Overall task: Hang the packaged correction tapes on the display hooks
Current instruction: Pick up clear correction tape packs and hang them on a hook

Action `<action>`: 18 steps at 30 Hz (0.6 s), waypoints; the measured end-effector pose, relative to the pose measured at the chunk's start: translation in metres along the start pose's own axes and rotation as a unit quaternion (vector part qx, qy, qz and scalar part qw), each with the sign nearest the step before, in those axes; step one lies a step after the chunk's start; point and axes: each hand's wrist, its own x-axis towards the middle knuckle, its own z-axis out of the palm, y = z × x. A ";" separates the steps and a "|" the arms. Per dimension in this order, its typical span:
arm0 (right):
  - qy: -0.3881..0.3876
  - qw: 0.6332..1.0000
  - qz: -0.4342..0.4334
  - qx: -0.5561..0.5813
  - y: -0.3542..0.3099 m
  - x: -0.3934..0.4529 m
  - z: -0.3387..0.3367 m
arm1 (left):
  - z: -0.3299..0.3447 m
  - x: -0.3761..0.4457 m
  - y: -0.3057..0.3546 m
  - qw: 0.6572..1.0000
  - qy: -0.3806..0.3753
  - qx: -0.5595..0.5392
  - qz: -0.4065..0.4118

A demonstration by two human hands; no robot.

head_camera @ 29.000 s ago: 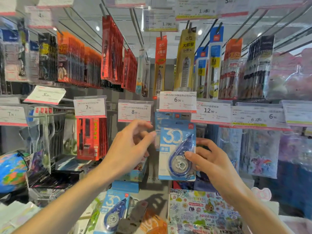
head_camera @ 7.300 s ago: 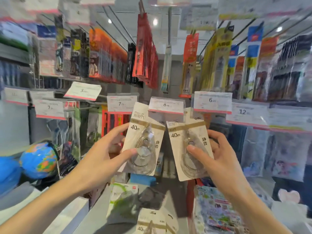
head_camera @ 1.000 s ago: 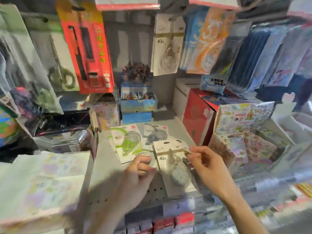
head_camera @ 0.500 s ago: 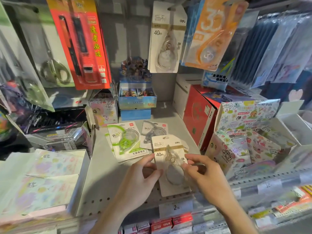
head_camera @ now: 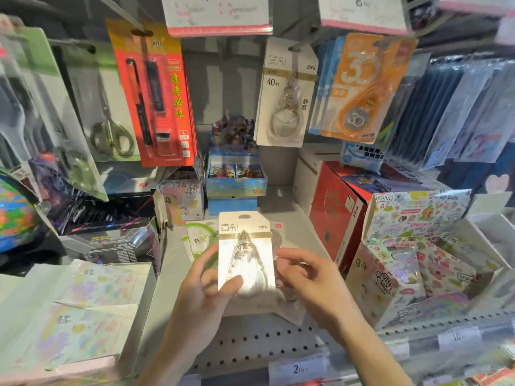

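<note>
Left hand pinches white 40m correction tape pack low centre, thumb on front, pack upright above shelf. Right hand at pack's 3 o'clock edge, fingers curled; contact unclear. Green pack lies on shelf behind. Hung 40m pack at 12 o'clock on hook, orange pack beside it at 1 o'clock.

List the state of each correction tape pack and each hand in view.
White 40m pack in hand: lifted off the shelf, upright, unhung.
Hanging white 40m pack: on its hook.
Orange pack: hanging, tilted.
Green pack: lying flat on the shelf.
Left hand: gripping the held pack.
Right hand: at the pack's right edge; grip unclear.
</note>
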 end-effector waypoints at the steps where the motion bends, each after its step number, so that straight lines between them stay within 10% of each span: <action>1: 0.009 1.000 -0.002 -0.017 0.000 0.001 -0.003 | -0.003 0.000 0.000 1.000 -0.001 0.003 -0.003; 10: 0.046 0.856 0.078 -0.510 0.028 0.006 0.008 | -0.020 0.002 0.000 0.999 0.003 0.013 -0.029; 18: 0.043 0.921 0.061 -0.382 0.029 0.005 0.006 | -0.024 0.000 0.001 0.999 0.008 0.028 -0.040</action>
